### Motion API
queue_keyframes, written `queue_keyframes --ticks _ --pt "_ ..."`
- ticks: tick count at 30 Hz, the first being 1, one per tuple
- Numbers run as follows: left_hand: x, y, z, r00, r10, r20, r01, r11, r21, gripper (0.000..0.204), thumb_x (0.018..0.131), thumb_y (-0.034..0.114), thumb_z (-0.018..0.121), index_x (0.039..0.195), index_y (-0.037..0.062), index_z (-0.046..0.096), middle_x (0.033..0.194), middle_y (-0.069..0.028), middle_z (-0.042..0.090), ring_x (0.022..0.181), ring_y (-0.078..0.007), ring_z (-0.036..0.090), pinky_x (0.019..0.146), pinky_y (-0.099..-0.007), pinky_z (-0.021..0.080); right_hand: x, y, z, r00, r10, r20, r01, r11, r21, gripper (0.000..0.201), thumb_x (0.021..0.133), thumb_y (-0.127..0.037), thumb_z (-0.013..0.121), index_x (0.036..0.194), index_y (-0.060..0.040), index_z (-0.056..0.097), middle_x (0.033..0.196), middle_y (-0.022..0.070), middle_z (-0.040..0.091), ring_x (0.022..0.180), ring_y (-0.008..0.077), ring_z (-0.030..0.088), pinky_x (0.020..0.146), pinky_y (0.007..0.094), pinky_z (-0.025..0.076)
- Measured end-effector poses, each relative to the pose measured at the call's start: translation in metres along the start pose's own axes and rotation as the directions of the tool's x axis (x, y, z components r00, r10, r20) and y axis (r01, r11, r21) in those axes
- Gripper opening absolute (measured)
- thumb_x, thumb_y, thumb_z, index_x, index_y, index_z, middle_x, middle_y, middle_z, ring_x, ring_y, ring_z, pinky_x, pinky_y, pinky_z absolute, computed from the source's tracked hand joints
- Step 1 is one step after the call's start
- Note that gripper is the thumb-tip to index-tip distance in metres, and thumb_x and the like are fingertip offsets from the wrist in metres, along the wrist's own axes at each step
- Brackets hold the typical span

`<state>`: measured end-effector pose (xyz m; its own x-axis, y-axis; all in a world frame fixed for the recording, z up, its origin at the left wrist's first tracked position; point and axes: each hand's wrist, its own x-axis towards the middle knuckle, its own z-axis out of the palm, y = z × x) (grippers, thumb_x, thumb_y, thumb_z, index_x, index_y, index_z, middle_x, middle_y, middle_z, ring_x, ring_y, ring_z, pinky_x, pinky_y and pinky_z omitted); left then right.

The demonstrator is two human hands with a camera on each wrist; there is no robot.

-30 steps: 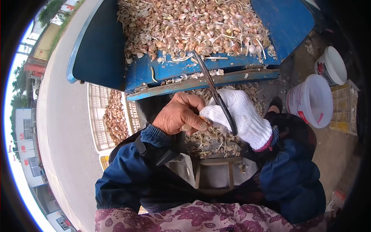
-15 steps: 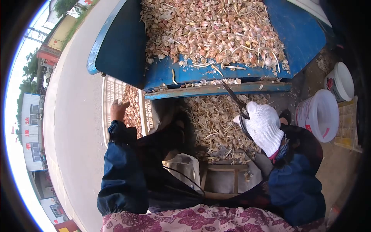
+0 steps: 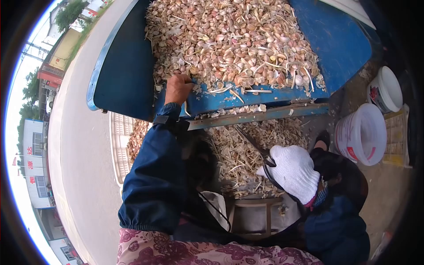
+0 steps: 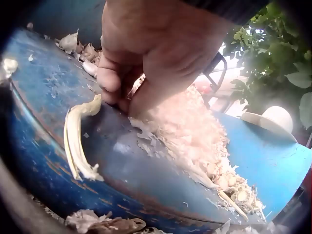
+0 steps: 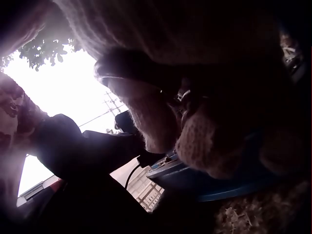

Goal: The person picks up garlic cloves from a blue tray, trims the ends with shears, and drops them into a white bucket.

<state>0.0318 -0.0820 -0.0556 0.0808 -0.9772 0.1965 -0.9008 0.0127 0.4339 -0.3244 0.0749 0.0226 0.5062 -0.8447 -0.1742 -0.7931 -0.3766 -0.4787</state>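
1. Progress, our judgement: part done, much left. We see loose cloves (image 3: 137, 139) in the white crate (image 3: 118, 145) at left of frame, which we take as the finished lot; a large mixed heap (image 3: 234, 48) of cloves, skins and stems fills the blue trough (image 3: 117, 73) at top centre.
2. Waste (image 3: 238, 174), stems and skins, lies below the trough at centre; we read this as a good deal already trimmed.
3. Left hand (image 3: 178, 89): arm extended up the frame, palm down, fingers bent at the heap's lower-left edge. Grip drawn together; whether it pinches a clove we cannot tell.
4. Right hand (image 3: 295, 170): white-gloved, right of centre, held low over the waste. Grip closed round the scissors (image 3: 255, 144), blades pointing upper left.
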Motion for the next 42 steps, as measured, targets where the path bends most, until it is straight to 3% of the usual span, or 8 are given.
queue_keyframes --ticks 9,12,18,25,37,39,41,42 --pt "-0.033 0.008 -0.025 1.000 0.002 -0.001 -0.001 0.999 0.049 0.021 0.070 0.006 0.066 0.088 -0.0047 0.069 0.076 -0.0149 0.070 0.067 -0.0192 0.068 0.065 -0.0290 0.053 0.004 -0.010 0.003 0.997 -0.016 0.076 -0.005 0.965 0.263 0.050 0.081 -0.049 0.070 0.072 -0.0019 0.056 0.066 0.0157 0.066 0.066 0.0312 0.068 0.057 0.0392 0.052" --pt "-0.050 0.029 -0.041 0.956 -0.113 0.270 0.246 0.807 -0.536 0.035 0.077 0.000 0.059 0.110 -0.0091 0.060 0.081 -0.0102 0.066 0.068 -0.0142 0.064 0.061 -0.0264 0.052 0.003 -0.011 0.003 0.984 0.006 0.177 -0.059 0.953 0.298 0.046 0.085 -0.041 0.070 0.075 0.0012 0.053 0.075 0.0168 0.069 0.072 0.0288 0.070 0.057 0.0345 0.053" --pt "-0.101 0.115 -0.062 0.947 0.033 0.320 0.259 0.511 -0.820 0.066 0.080 -0.005 0.057 0.142 -0.0040 0.034 0.094 -0.0120 0.064 0.076 -0.0171 0.064 0.065 -0.0284 0.053 0.007 -0.011 0.003 0.999 -0.026 -0.039 0.031 0.990 0.134 0.070 0.075 -0.070 0.064 0.077 -0.0007 0.053 0.058 0.0158 0.056 0.059 0.0351 0.063 0.054 0.0435 0.049" --pt "-0.121 0.150 -0.058 0.937 0.125 0.325 0.259 0.372 -0.891 0.071 0.081 -0.004 0.062 0.145 0.0002 0.032 0.097 -0.0098 0.063 0.076 -0.0168 0.064 0.068 -0.0269 0.053 0.002 -0.011 -0.001 0.990 -0.037 -0.135 0.050 0.994 0.093 0.065 0.074 -0.065 0.066 0.077 -0.0018 0.055 0.058 0.0149 0.058 0.057 0.0342 0.063 0.054 0.0446 0.048" --pt "-0.121 0.156 -0.059 0.912 0.169 0.375 0.269 0.445 -0.854 0.074 0.078 -0.002 0.065 0.145 0.0005 0.035 0.089 -0.0051 0.061 0.079 -0.0120 0.060 0.066 -0.0230 0.047 0.003 -0.001 -0.011 0.973 -0.101 -0.207 0.101 0.995 -0.013 0.059 0.074 -0.062 0.067 0.071 -0.0034 0.059 0.059 0.0171 0.059 0.060 0.0363 0.063 0.055 0.0462 0.047" --pt "-0.120 0.155 -0.060 0.930 0.136 0.343 0.257 0.426 -0.868 0.070 0.077 -0.003 0.062 0.143 -0.0024 0.037 0.085 -0.0053 0.061 0.073 -0.0110 0.058 0.063 -0.0225 0.045 0.005 -0.002 -0.013 0.991 -0.047 -0.124 0.054 0.997 0.057 0.062 0.077 -0.064 0.065 0.069 -0.0030 0.059 0.058 0.0152 0.059 0.057 0.0321 0.064 0.053 0.0426 0.047" --pt "-0.111 0.145 -0.064 0.916 0.003 0.401 0.348 0.493 -0.797 0.062 0.079 0.001 0.059 0.137 -0.0073 0.041 0.080 -0.0055 0.060 0.067 -0.0101 0.054 0.060 -0.0215 0.042 0.007 0.001 -0.011 0.979 0.132 0.154 -0.187 0.881 0.435 0.063 0.081 -0.064 0.062 0.067 -0.0028 0.057 0.056 0.0106 0.059 0.052 0.0224 0.062 0.049 0.0368 0.047" --pt "-0.105 0.129 -0.065 0.900 -0.067 0.430 0.413 0.443 -0.796 0.053 0.080 0.004 0.053 0.130 -0.0105 0.045 0.074 -0.0051 0.057 0.061 -0.0104 0.050 0.056 -0.0215 0.039 0.005 -0.003 -0.012 0.989 0.102 0.109 -0.142 0.875 0.463 0.065 0.083 -0.064 0.060 0.060 -0.0031 0.058 0.052 0.0169 0.054 0.055 0.0348 0.060 0.052 0.0447 0.045"
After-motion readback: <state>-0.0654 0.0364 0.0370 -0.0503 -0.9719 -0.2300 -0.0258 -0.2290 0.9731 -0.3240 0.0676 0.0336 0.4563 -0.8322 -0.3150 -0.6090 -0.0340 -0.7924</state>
